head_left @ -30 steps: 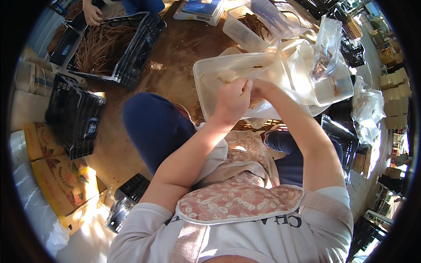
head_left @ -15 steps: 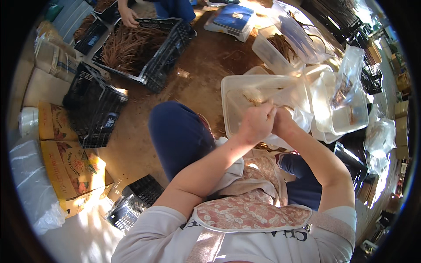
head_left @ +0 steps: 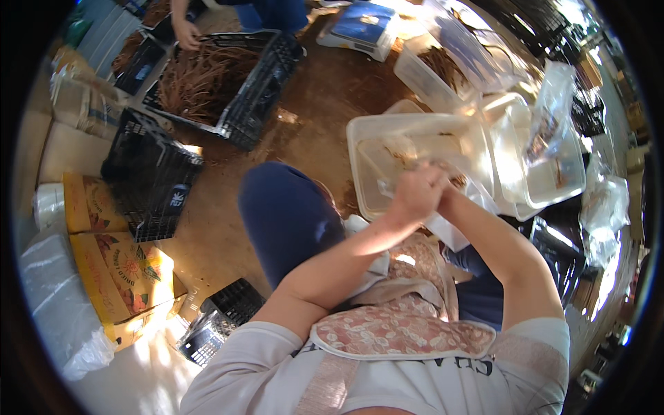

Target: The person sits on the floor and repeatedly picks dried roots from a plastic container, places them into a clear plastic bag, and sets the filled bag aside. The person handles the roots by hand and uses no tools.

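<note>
Over a translucent plastic tub (head_left: 354, 155), my two hands meet and overlap. My left hand (head_left: 417, 190) is closed, its knuckles up, and its fingers cover whatever they grip. Behind it, my right hand (head_left: 448, 196) is closed on a whitish see-through plastic bag (head_left: 453, 234), which spreads out on both sides of the wrist. A small clump of brown dried strands (head_left: 458, 181) shows beside the right hand's fingers. More thin brown strands (head_left: 400, 153) lie on the tub's bottom.
Right of the tub stand another translucent tub (head_left: 575, 176) and a clear bag with brown pieces (head_left: 546, 128). A blue-topped scale (head_left: 360, 28) sits farther off. At upper left, another person's hand (head_left: 187, 34) touches a black crate (head_left: 238, 121) of reddish-brown strands. Yellow cartons (head_left: 114, 273) stand left.
My hands have turned and come closer together, the left now overlapping the right. The brown clump beside the fingers has come into sight, and the plastic bag has shifted below the right wrist.
</note>
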Demonstrator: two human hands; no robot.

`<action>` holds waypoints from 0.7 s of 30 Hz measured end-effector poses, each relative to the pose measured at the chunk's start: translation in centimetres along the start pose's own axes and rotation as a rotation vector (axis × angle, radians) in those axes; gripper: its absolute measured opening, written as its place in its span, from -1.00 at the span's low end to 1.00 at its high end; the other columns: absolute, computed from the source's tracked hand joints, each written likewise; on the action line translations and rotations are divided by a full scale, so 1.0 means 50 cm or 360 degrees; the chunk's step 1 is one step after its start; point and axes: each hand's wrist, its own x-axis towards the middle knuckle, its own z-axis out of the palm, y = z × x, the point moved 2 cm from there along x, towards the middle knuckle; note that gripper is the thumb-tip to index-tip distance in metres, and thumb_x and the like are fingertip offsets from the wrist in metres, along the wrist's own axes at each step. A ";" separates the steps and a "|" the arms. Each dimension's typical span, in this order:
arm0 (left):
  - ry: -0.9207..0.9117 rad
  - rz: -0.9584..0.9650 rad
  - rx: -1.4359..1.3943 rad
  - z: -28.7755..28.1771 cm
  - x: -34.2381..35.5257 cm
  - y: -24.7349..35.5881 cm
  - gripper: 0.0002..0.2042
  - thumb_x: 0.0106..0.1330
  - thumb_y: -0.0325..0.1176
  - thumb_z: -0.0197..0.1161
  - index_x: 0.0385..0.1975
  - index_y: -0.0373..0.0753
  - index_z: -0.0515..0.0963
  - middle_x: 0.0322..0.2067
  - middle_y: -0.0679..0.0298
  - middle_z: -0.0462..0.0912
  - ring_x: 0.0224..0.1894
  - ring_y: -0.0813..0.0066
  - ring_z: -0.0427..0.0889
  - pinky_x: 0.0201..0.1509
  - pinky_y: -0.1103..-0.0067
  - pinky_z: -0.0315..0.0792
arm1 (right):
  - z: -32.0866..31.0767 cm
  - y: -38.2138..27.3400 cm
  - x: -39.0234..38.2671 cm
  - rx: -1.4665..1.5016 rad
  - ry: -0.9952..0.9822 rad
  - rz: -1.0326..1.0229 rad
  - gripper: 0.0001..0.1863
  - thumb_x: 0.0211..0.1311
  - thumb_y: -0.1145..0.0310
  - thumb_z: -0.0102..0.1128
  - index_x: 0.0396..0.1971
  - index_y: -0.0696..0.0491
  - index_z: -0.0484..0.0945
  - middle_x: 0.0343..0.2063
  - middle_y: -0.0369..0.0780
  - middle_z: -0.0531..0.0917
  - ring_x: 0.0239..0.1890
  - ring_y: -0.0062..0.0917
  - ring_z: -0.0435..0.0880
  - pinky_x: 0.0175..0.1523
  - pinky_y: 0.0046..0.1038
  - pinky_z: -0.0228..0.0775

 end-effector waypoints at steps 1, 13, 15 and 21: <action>0.0057 -0.0252 -0.0224 -0.010 0.010 -0.013 -0.83 0.19 -0.36 0.17 -0.39 -0.36 0.58 -0.53 0.14 0.61 -0.53 0.48 0.55 -0.42 0.59 0.40 | -0.010 -0.008 0.007 0.0015 -0.0037 0.0059 -0.82 0.11 0.34 0.05 -0.34 0.08 0.55 -0.38 -0.21 0.64 -0.25 -0.47 0.60 -0.15 -0.48 0.39; 0.0324 -0.0716 -0.0591 -0.106 0.086 -0.046 -0.85 0.10 -0.40 0.24 -0.45 -0.38 0.59 -0.60 0.39 0.52 -0.55 0.69 0.41 -0.48 0.69 0.29 | -0.163 0.299 -0.080 0.1164 0.0658 0.0797 -0.78 0.12 0.39 0.02 -0.40 0.27 0.51 -0.58 -0.13 0.60 -0.71 -0.56 0.57 -0.63 -0.55 0.42; 0.0470 -0.0560 -0.0529 -0.116 0.116 -0.041 -0.83 0.12 -0.41 0.24 -0.40 -0.41 0.57 -0.58 0.37 0.51 -0.56 0.65 0.39 -0.49 0.66 0.28 | -0.045 0.339 -0.007 0.1055 0.0275 0.0833 -0.78 0.09 0.47 -0.08 -0.38 0.27 0.53 -0.65 -0.11 0.61 -0.64 -0.45 0.63 -0.53 -0.49 0.49; 0.0638 -0.0739 -0.0570 -0.164 0.129 -0.055 -0.84 0.17 -0.36 0.21 -0.46 -0.36 0.58 -0.66 0.43 0.41 -0.64 0.70 0.28 -0.58 0.70 0.13 | 0.308 0.436 0.177 0.0686 -0.0512 0.1017 -0.71 0.11 0.29 0.04 -0.29 0.21 0.53 -0.48 -0.15 0.65 -0.57 -0.40 0.65 -0.41 -0.43 0.51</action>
